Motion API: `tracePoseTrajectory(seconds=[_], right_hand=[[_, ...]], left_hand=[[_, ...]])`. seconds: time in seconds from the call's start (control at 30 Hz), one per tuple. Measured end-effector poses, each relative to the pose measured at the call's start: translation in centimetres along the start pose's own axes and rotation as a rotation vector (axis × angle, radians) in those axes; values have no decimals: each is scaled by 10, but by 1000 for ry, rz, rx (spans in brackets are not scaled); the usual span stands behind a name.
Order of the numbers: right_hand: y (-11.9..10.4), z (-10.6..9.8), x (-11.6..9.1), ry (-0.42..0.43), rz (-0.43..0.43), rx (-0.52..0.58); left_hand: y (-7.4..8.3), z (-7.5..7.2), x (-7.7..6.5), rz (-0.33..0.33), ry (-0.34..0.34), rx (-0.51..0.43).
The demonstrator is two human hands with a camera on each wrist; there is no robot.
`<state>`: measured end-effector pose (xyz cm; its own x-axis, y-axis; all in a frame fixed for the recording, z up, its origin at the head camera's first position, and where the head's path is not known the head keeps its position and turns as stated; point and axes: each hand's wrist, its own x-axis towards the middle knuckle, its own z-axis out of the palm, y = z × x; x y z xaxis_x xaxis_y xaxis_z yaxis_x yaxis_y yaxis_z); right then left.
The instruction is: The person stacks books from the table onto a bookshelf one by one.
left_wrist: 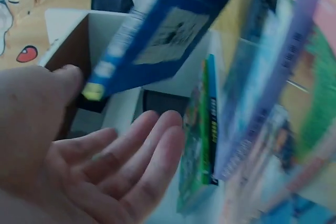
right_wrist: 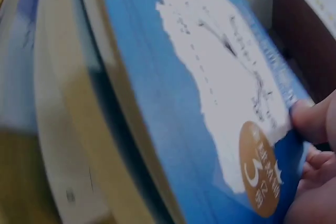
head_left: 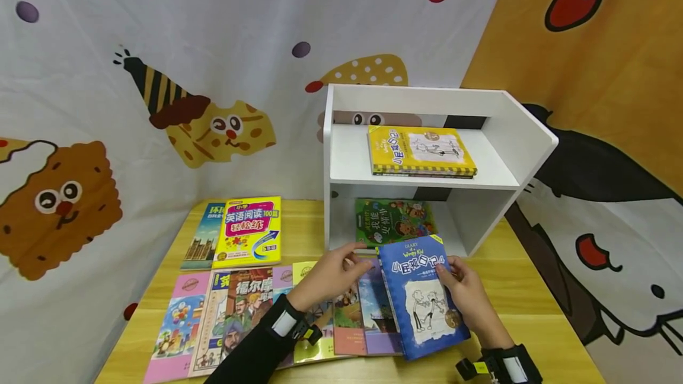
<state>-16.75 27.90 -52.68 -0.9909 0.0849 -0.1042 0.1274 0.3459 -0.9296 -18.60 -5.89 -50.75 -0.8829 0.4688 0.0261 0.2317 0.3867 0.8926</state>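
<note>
My right hand (head_left: 472,295) holds a blue book (head_left: 421,295) by its right edge, thumb on the front cover, tilted above the table in front of the shelf. In the right wrist view, the thumb (right_wrist: 310,121) presses near a round gold mark, and a dark band runs between the pale page edges. My left hand (head_left: 333,274) is beside the book's upper left corner. The left wrist view shows its fingers (left_wrist: 152,156) apart from the book, holding nothing. A green book (head_left: 395,221) lies on the lower level of the white shelf (head_left: 421,184).
A yellow book (head_left: 421,152) lies on the upper level, on top of a darker one. A yellow workbook (head_left: 248,232) overlaps a teal book (head_left: 204,236) at the table's back left. Several overlapping books, including a pink one (head_left: 178,325), cover the front left.
</note>
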Motion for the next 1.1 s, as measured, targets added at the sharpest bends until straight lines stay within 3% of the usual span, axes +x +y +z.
tracePoseTrajectory(seconds=[0.1, 0.23, 0.33, 0.47, 0.57, 0.83, 0.93, 1.1], right_hand=[[-20, 6, -7, 13, -132, 56], [-45, 15, -18, 20, -283, 29], [-58, 23, -26, 34, -337, 5], [-67, 34, -32, 61, -374, 12], [-68, 40, -32, 89, -406, 13], [-57, 44, -28, 203, -498, -66], [-51, 40, -27, 231, -516, -39], [-44, 32, -29, 284, -498, 35]], left_hand=[[13, -5, 3, 54, -5, -71], [31, -15, 5, 152, 9, -115], [42, -20, 4, 187, 27, -116], [52, -21, 2, 178, -6, -58], [54, -18, 1, 201, -35, 12], [57, -17, -4, 363, 4, 143], [60, -20, -6, 398, 42, 169], [70, -30, -11, 413, 160, 119]])
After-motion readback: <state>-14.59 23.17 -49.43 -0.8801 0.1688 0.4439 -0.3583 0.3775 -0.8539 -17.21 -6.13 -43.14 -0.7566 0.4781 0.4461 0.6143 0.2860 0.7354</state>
